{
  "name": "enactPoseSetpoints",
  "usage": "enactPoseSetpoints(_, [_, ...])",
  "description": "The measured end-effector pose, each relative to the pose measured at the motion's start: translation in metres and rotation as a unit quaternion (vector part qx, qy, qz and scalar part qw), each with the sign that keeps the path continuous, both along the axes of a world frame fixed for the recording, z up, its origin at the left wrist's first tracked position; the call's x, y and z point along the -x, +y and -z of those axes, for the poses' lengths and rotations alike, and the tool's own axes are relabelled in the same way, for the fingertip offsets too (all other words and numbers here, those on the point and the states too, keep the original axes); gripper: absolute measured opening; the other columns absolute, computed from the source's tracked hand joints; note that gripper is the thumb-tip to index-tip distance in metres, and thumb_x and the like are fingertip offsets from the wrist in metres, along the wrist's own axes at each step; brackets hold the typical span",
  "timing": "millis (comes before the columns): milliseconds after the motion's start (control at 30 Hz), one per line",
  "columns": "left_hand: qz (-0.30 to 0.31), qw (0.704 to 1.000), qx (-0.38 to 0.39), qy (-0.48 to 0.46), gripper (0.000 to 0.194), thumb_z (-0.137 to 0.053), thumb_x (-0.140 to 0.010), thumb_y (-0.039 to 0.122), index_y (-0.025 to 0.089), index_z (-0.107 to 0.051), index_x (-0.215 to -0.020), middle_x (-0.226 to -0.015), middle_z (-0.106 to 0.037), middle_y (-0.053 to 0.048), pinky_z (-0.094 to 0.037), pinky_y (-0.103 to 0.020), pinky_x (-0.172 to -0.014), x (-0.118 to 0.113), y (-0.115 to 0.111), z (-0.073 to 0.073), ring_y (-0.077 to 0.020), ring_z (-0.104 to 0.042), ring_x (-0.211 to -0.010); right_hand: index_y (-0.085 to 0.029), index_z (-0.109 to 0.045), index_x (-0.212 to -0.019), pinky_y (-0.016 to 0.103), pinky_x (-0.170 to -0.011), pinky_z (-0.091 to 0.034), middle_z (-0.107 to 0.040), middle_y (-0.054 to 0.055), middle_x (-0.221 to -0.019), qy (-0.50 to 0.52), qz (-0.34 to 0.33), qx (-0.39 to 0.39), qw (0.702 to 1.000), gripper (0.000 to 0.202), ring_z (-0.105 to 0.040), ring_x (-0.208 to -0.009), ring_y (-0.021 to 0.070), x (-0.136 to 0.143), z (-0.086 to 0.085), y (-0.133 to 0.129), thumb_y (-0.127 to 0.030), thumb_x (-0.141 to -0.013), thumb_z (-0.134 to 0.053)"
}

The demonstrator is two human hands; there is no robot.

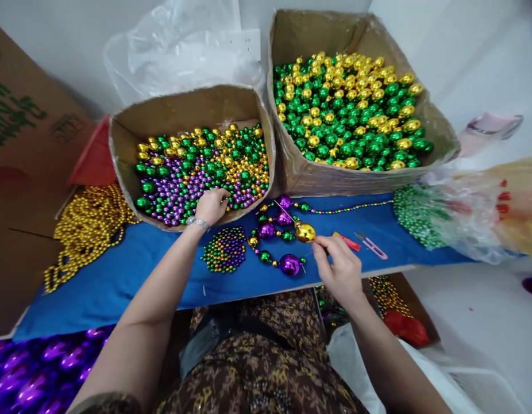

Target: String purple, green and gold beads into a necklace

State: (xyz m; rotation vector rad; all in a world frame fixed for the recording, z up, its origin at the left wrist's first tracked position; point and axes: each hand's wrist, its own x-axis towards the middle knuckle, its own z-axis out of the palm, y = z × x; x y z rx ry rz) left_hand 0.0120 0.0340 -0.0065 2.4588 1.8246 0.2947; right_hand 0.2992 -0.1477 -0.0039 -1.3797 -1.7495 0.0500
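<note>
Tall carton [33,218], far left: green lettering [11,119] in large strokes, slanted and cut by the picture's edge, not readable.
Same carton, right of the green: a small dark stamp [68,127], too faint to read.
Plastic bag [527,215], far right: red print [504,196], blurred and illegible.

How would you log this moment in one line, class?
left hand: inside smaller bead box | right hand: pinching edge of large gold bead | on blue cloth: bead strand, pink-handled tool
</note>
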Motion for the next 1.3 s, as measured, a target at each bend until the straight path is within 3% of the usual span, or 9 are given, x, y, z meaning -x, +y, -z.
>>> enactPoseSetpoints(200, [0.003,0.999,0.021,0.024,0.025,-0.054,-0.08,0.022,0.022,-0.066,-0.101,-0.105,-0.067,-0.008,-0.047,-0.036,-0.08,-0.007,0.002,0.003,-0.029,-0.059,-0.1,-0.021,-0.059,-0.099,0.028,-0.075,-0.05,-0.064,0.004,-0.085,-0.005,-0.004,0.003,1.0,0.012,-0.062,-0.079,0.0147,0.002,0.001,0.0,-0.017,-0.091,-0.051])
enactPoseSetpoints(400, [-0.009,0.999,0.039,-0.011,0.024,-0.06,-0.076,0.023,0.024,-0.064,-0.1,-0.093,-0.069,-0.005,-0.049,-0.034,-0.077,-0.01,0.006,0.002,-0.0274,-0.061,-0.097,-0.021,-0.059,-0.099,0.029,-0.074,-0.05,-0.064,0.004,-0.087,0.005,-0.018,0.017,1.0,0.013,-0.062,-0.08,0.0149,0.006,0.003,-0.001,-0.018,-0.092,-0.049])
enactPoseSetpoints(533, [0.022,0.992,0.046,-0.113,0.024,-0.053,-0.08,0.021,0.018,-0.063,-0.101,-0.1,-0.07,-0.005,-0.049,-0.026,-0.08,-0.004,0.008,0.0,-0.019,-0.064,-0.091,-0.021,-0.06,-0.099,0.029,-0.074,-0.05,-0.064,0.005,-0.088,0.007,-0.02,0.018,1.0,0.013,-0.063,-0.081,0.0154,0.007,0.004,-0.001,-0.019,-0.092,-0.049])
enactPoseSetpoints(633, [-0.002,0.981,0.012,-0.192,0.026,-0.047,-0.081,0.02,0.016,-0.063,-0.1,-0.098,-0.071,-0.007,-0.049,-0.027,-0.079,0.006,0.008,-0.003,-0.0191,-0.065,-0.088,-0.021,-0.059,-0.099,0.028,-0.074,-0.05,-0.064,0.004,-0.087,0.004,-0.02,0.015,1.0,0.013,-0.063,-0.08,0.0149,0.006,0.004,-0.002,-0.017,-0.091,-0.05])
enactPoseSetpoints(900, [-0.006,0.999,0.01,0.033,0.022,-0.054,-0.081,0.024,0.021,-0.067,-0.098,-0.1,-0.069,-0.009,-0.046,-0.037,-0.079,0.01,-0.002,-0.008,-0.0309,-0.056,-0.101,-0.02,-0.059,-0.099,0.028,-0.074,-0.05,-0.064,0.005,-0.088,0.015,-0.037,0.023,0.999,0.013,-0.063,-0.081,0.0148,0.011,0.006,-0.001,-0.017,-0.092,-0.05])
enactPoseSetpoints(1300, [0.008,0.992,0.023,0.126,0.026,-0.05,-0.08,0.024,0.017,-0.068,-0.096,-0.097,-0.066,-0.015,-0.044,-0.042,-0.076,-0.006,0.006,-0.004,-0.0364,-0.054,-0.102,-0.019,-0.06,-0.099,0.028,-0.075,-0.05,-0.064,0.005,-0.087,0.005,-0.021,0.022,1.0,0.014,-0.062,-0.081,0.0145,0.01,0.005,-0.001,-0.018,-0.092,-0.048])
